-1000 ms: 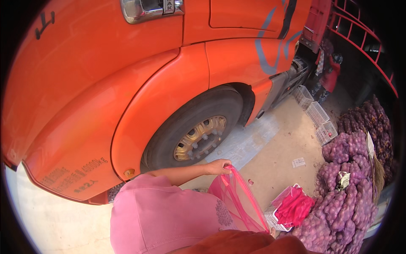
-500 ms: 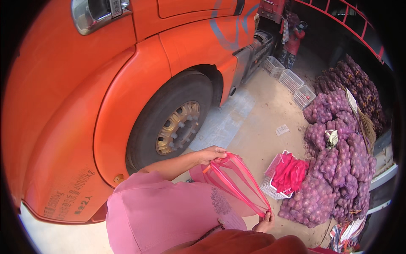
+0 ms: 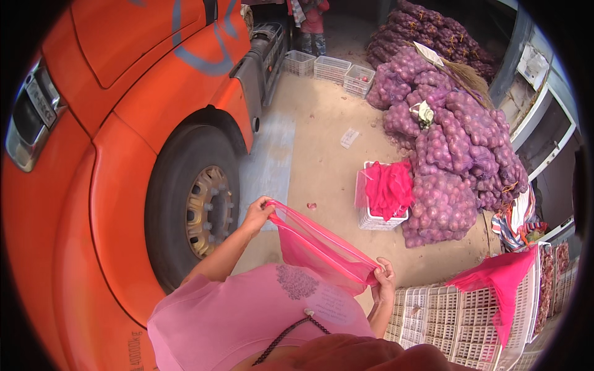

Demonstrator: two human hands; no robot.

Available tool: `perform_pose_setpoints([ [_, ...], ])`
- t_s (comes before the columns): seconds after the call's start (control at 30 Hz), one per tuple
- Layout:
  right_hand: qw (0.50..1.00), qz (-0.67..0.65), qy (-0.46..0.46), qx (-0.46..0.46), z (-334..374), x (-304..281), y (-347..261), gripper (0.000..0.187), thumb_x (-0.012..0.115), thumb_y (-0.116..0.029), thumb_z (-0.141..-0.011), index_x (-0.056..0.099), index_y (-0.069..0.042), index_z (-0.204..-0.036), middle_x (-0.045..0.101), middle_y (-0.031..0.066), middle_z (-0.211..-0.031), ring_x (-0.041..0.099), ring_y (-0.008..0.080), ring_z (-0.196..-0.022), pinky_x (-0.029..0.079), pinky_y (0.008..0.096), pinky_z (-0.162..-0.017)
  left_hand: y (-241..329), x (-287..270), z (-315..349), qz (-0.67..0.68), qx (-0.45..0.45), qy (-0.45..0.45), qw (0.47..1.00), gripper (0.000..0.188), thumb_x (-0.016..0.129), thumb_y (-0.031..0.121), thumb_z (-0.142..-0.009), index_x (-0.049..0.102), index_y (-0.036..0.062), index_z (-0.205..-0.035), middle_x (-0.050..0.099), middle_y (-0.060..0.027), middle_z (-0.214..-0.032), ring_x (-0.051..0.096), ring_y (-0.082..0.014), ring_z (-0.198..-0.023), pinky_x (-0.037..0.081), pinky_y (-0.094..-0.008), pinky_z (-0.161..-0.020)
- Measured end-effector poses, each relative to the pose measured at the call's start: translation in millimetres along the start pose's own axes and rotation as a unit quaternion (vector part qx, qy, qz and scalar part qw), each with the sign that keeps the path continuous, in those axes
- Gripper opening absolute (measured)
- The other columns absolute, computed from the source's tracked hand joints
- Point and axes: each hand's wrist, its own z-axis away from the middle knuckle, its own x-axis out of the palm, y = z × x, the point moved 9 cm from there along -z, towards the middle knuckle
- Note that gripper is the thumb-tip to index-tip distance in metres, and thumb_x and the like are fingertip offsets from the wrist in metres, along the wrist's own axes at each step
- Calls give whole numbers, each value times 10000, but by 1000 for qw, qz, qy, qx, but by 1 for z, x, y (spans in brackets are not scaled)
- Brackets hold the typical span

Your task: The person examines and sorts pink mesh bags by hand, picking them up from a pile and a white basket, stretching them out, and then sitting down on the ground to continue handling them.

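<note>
Your left hand (image 3: 257, 213) pinches one end of the pink mesh bag (image 3: 315, 247); your right hand (image 3: 385, 281) is closed on the other end, so the bag hangs stretched between them in front of your chest, beside the truck wheel (image 3: 198, 207). It looks empty: light, limp, floppy, likely to snag. Grip it at the mouth's edges, fingers through the mesh. Onion sacks (image 3: 445, 154) are piled well apart on the right.

One truck (image 3: 93, 154), one wheel (image 3: 195, 204), one held mesh bag (image 3: 315, 247), three far crates (image 3: 331, 67), one crate with red cloth (image 3: 387, 195), two hands (image 3: 257, 213).
</note>
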Motion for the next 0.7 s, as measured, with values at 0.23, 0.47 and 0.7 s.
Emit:
perform_pose_setpoints([
  [0.23, 914, 387, 80, -90, -13, -29, 19, 204, 541, 87, -805, 572, 10, -992, 573, 53, -844, 535, 99, -707, 441, 213, -613, -6, 13, 22, 277, -113, 2, 954, 132, 498, 96, -922, 573, 13, -993, 565, -26, -761, 573, -130, -707, 515, -276, -712],
  [0.47, 966, -241, 78, -44, -26, -57, 20, 235, 527, -23, -861, 540, 48, -1085, 590, 170, -1083, 613, 241, -930, 536, 352, -824, -61, 45, 83, -37, -228, -382, 895, 345, 536, 343, -918, 578, 19, -1028, 543, 16, -750, 455, -68, -600, 389, -246, -531],
  [0.7, 995, -74, 39, 62, -18, -24, 29, 285, 558, -105, -853, 525, 17, -1108, 587, 54, -806, 521, 99, -606, 476, 224, -587, 2, 30, 50, 248, -80, -194, 946, 240, 645, 247, -854, 557, 53, -965, 539, 24, -780, 450, -64, -601, 381, -211, -572],
])
